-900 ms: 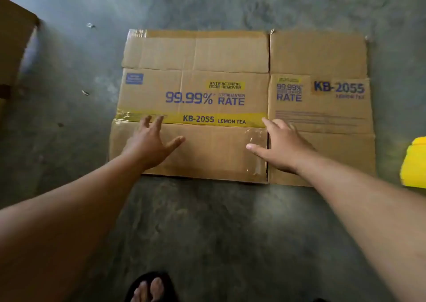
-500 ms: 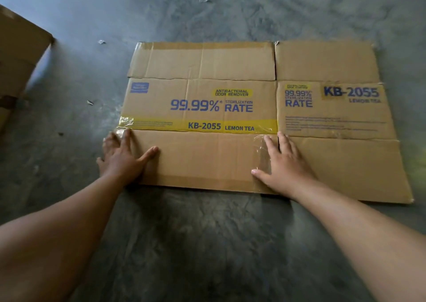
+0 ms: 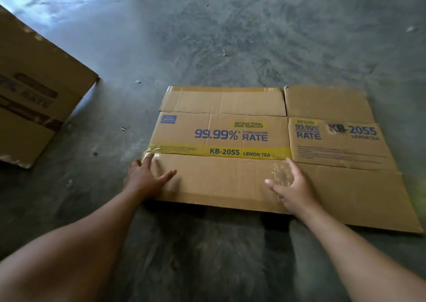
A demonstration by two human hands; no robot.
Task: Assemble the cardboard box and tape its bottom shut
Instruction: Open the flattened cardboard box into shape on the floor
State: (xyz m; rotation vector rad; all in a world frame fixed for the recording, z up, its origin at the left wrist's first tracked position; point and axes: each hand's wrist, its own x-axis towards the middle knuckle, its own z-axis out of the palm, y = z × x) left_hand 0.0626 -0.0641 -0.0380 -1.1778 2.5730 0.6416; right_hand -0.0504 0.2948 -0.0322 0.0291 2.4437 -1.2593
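Print on flattened box (image 3: 230, 181) reads "KB-2055 LEMON TEA"

Two arms come in from the bottom of the picture, one on each side. Both arms are bare all the way down, with no sleeves on them. The left hand (image 3: 147, 178) has no glove on it. The right hand (image 3: 294, 189) has no glove on it either. No ring, watch or band shows on the hands or wrists. The fingers (image 3: 275, 185) are bare too, and the nails look short and plain. The arms look wide and big near the bottom edge and get thinner toward the hands, because the camera sits close above them.
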